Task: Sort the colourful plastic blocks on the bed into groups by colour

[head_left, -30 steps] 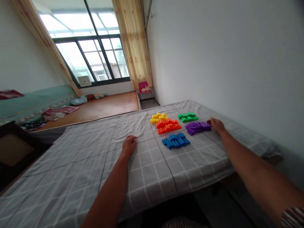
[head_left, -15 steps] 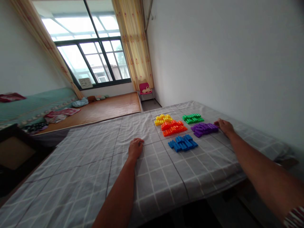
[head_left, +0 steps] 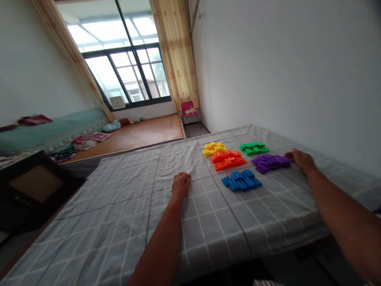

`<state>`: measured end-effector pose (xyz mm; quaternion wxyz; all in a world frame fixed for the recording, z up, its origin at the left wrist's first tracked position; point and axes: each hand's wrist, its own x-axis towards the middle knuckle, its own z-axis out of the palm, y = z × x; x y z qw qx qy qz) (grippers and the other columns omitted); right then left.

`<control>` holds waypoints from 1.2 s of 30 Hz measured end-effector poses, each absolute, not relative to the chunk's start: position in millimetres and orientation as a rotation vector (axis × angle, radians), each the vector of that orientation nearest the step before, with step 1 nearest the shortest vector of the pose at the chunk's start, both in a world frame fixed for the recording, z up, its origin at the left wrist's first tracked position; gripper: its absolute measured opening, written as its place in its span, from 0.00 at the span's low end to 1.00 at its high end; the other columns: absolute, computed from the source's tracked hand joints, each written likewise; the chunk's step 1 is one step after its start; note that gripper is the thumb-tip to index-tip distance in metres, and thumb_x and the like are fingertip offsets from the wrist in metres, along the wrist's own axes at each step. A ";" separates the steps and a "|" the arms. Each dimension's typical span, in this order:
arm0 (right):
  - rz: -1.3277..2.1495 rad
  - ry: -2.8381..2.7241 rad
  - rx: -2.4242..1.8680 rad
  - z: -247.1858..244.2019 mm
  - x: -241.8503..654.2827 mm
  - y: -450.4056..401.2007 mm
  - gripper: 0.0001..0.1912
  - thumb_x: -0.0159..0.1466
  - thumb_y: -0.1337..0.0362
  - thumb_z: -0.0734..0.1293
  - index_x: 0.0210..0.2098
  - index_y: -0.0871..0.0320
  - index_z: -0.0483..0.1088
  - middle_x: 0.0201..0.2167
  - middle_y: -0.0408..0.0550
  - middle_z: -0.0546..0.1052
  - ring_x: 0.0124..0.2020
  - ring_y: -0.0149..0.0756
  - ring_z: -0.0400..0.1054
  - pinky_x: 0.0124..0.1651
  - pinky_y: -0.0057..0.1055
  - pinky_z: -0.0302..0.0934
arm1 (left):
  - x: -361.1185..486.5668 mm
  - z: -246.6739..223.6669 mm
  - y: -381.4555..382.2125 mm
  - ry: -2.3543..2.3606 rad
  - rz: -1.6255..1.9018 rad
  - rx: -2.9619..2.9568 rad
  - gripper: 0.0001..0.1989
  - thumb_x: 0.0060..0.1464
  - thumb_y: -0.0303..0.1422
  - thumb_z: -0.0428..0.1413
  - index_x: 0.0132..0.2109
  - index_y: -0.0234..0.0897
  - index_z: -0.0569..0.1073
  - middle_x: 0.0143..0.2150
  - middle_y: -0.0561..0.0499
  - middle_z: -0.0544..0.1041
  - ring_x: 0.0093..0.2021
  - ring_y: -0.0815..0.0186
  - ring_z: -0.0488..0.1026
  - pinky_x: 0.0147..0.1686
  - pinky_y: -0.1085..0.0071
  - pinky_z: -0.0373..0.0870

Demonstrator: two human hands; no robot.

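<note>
Small, narrow, shiny plastic pieces lie in stacked rows by colour on a grey checked cloth (head_left: 125, 206). At the right end of the purple pile (head_left: 269, 163), my right hand (head_left: 302, 160) has its bent fingertips closed against the edge pieces. My left hand (head_left: 181, 184) rests on the cloth with its fingers curled in, apart from the piles; whatever lies inside them is hidden. The blue pile (head_left: 241, 180) is nearest to me. Behind it sit the orange pile (head_left: 228, 160), the yellow pile (head_left: 213, 148) and the green pile (head_left: 254, 148).
A white wall (head_left: 282, 71) runs along the table's right side. Beyond the table is a low bed (head_left: 149, 129) with clothes on it, below a window. A pink chair (head_left: 188, 106) stands in the far corner, and a dark cabinet (head_left: 32, 186) at left.
The whole view has shifted, so the table and piles appear farther right. Both hands keep about the same places on the table, the right one still at the purple pile.
</note>
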<state>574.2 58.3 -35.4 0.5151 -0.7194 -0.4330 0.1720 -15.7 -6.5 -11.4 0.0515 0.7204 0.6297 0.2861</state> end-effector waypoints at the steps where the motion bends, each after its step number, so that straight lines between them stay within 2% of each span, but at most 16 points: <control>1: 0.453 -1.001 -1.693 -35.1 573.7 58.0 0.20 0.68 0.57 0.54 0.29 0.59 0.71 0.37 0.63 0.80 0.34 0.41 0.76 0.42 0.35 0.70 | -16.1 -11.9 -5.7 1.912 0.870 2.198 0.13 0.55 0.25 0.51 0.42 0.40 0.78 0.47 0.48 0.76 0.49 0.60 0.69 0.55 0.61 0.65; 7: 0.761 -0.983 -1.579 -18.4 573.9 52.0 0.19 0.68 0.54 0.57 0.36 0.61 0.72 0.47 0.64 0.77 0.42 0.39 0.74 0.50 0.33 0.66 | -13.4 -4.9 1.5 1.847 0.887 2.154 0.11 0.57 0.31 0.53 0.44 0.40 0.77 0.48 0.47 0.77 0.50 0.60 0.72 0.55 0.60 0.66; 10: 0.999 -1.140 -1.553 3.5 580.2 44.9 0.19 0.66 0.52 0.61 0.47 0.59 0.72 0.54 0.62 0.73 0.51 0.41 0.70 0.49 0.31 0.66 | 2.6 9.4 5.0 1.747 0.861 2.104 0.13 0.58 0.35 0.52 0.47 0.39 0.76 0.48 0.46 0.76 0.48 0.61 0.74 0.51 0.63 0.70; 12: 1.092 -1.323 -1.599 18.4 583.6 41.3 0.25 0.61 0.53 0.67 0.56 0.55 0.68 0.59 0.60 0.70 0.56 0.42 0.67 0.47 0.31 0.67 | 22.9 19.7 5.7 1.628 0.809 2.121 0.16 0.58 0.39 0.53 0.50 0.39 0.75 0.50 0.45 0.76 0.49 0.61 0.74 0.48 0.65 0.72; 14: 1.127 -1.543 -1.666 29.3 583.9 42.0 0.38 0.53 0.56 0.74 0.62 0.54 0.63 0.61 0.60 0.68 0.57 0.44 0.66 0.48 0.32 0.67 | 50.0 27.3 4.9 1.467 0.733 2.185 0.21 0.57 0.43 0.55 0.54 0.41 0.73 0.54 0.45 0.74 0.52 0.59 0.73 0.47 0.65 0.73; 16: 1.073 -1.755 -1.717 35.1 580.4 48.1 0.48 0.44 0.59 0.78 0.63 0.56 0.62 0.60 0.61 0.68 0.56 0.47 0.67 0.51 0.35 0.66 | 80.2 30.8 3.0 1.313 0.635 2.266 0.29 0.53 0.47 0.58 0.59 0.40 0.69 0.58 0.42 0.71 0.56 0.55 0.70 0.51 0.62 0.71; 19: 0.861 -2.051 -1.728 37.3 568.6 63.9 0.54 0.33 0.61 0.79 0.60 0.58 0.66 0.58 0.59 0.71 0.57 0.53 0.67 0.57 0.41 0.62 | 121.4 30.9 -0.5 1.182 0.460 2.350 0.43 0.46 0.51 0.62 0.65 0.37 0.62 0.63 0.38 0.66 0.62 0.49 0.64 0.59 0.54 0.63; 22: 0.745 -2.240 -1.714 37.3 548.2 76.6 0.53 0.31 0.60 0.79 0.58 0.57 0.69 0.57 0.56 0.72 0.57 0.56 0.65 0.59 0.45 0.60 | 147.2 29.7 -4.6 1.135 0.365 2.390 0.51 0.41 0.53 0.64 0.67 0.37 0.57 0.67 0.36 0.61 0.66 0.46 0.58 0.62 0.51 0.58; 26: 0.662 -2.402 -1.642 35.9 504.9 77.4 0.50 0.34 0.57 0.79 0.58 0.54 0.70 0.56 0.52 0.73 0.56 0.56 0.66 0.58 0.43 0.61 | 155.5 25.3 -13.5 1.142 0.359 2.460 0.59 0.35 0.55 0.66 0.70 0.43 0.50 0.70 0.38 0.55 0.68 0.42 0.53 0.62 0.46 0.55; 30: 0.604 -2.518 -1.414 30.8 447.6 70.2 0.46 0.38 0.55 0.78 0.58 0.53 0.70 0.54 0.49 0.75 0.55 0.54 0.67 0.57 0.39 0.62 | 141.7 18.8 -19.0 1.305 0.448 2.461 0.55 0.40 0.52 0.64 0.70 0.46 0.47 0.68 0.39 0.59 0.65 0.43 0.58 0.59 0.46 0.59; 36: 0.628 -2.464 -1.242 17.9 345.4 77.5 0.43 0.43 0.55 0.77 0.58 0.54 0.68 0.53 0.50 0.74 0.51 0.52 0.69 0.55 0.42 0.63 | 73.3 21.8 -12.5 1.602 0.453 2.422 0.41 0.48 0.44 0.60 0.68 0.44 0.56 0.64 0.40 0.65 0.60 0.45 0.64 0.56 0.50 0.64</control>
